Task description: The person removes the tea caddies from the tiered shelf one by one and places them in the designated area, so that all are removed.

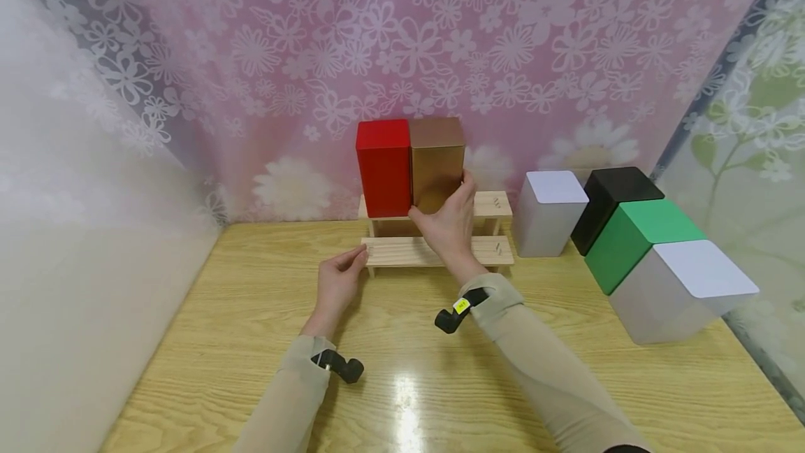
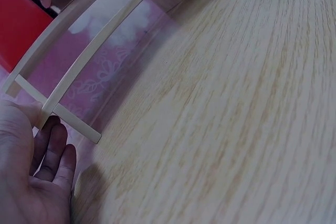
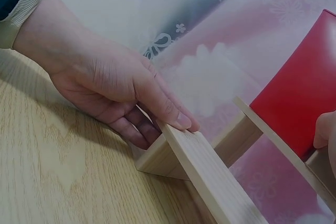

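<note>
A two-step wooden stand (image 1: 402, 252) is set against the curtain. On its upper step a red box (image 1: 385, 180) and a gold box (image 1: 438, 159) stand upright side by side. My right hand (image 1: 449, 226) grips the gold box low down, thumb at its left side and fingers round the right. With thumb and fingers, my left hand (image 1: 336, 284) pinches the left end of the lower step. The right wrist view shows that left hand (image 3: 113, 80) from the side, fingertips on the plank's (image 3: 207, 174) end.
To the right, a white box (image 1: 553, 222) stands close beside the stand. Beyond it a black box (image 1: 619, 191), a green box (image 1: 648, 236) and another white box (image 1: 682, 292) form a slanting row. A floral curtain (image 1: 402, 40) hangs behind the wood-grain table (image 1: 251, 341).
</note>
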The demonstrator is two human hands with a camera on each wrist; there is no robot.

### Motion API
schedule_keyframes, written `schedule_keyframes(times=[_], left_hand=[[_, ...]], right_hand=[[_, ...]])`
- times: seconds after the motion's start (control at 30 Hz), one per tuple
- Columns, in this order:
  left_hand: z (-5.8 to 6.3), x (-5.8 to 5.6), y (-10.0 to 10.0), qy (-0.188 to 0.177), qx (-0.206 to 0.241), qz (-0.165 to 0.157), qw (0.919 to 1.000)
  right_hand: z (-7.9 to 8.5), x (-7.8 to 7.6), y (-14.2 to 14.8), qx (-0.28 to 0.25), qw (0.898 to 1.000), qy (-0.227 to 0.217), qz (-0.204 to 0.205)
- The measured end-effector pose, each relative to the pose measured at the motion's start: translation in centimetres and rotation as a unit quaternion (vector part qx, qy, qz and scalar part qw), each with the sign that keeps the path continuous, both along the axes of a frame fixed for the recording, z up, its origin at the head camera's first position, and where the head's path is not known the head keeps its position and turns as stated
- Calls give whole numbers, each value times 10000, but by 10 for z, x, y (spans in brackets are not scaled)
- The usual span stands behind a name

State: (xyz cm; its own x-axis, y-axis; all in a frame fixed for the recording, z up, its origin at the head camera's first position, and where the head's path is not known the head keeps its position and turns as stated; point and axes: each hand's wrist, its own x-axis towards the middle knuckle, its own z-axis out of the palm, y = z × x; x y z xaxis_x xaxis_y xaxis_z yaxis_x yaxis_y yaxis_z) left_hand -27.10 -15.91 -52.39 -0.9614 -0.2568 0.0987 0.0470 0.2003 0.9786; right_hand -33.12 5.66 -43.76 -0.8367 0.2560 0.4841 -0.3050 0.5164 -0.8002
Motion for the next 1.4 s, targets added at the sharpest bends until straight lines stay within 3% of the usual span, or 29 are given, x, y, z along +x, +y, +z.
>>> schedule_keyframes(times=[0.33, 0.73, 1.03, 1.4], left_hand=[[3, 1, -1, -20, -11, 28, 10000], [3, 2, 4, 16, 55, -32, 10000], [1, -1, 6, 28, 86, -73, 9999], [-1, 1, 1, -80, 54, -38, 9999]], right_hand=[[6, 7, 5, 0, 9997, 150, -199], [24, 12, -1, -372, 9956, 227, -823], [24, 15, 6, -614, 9923, 767, -749], [38, 36, 22, -716, 9908, 1024, -513]])
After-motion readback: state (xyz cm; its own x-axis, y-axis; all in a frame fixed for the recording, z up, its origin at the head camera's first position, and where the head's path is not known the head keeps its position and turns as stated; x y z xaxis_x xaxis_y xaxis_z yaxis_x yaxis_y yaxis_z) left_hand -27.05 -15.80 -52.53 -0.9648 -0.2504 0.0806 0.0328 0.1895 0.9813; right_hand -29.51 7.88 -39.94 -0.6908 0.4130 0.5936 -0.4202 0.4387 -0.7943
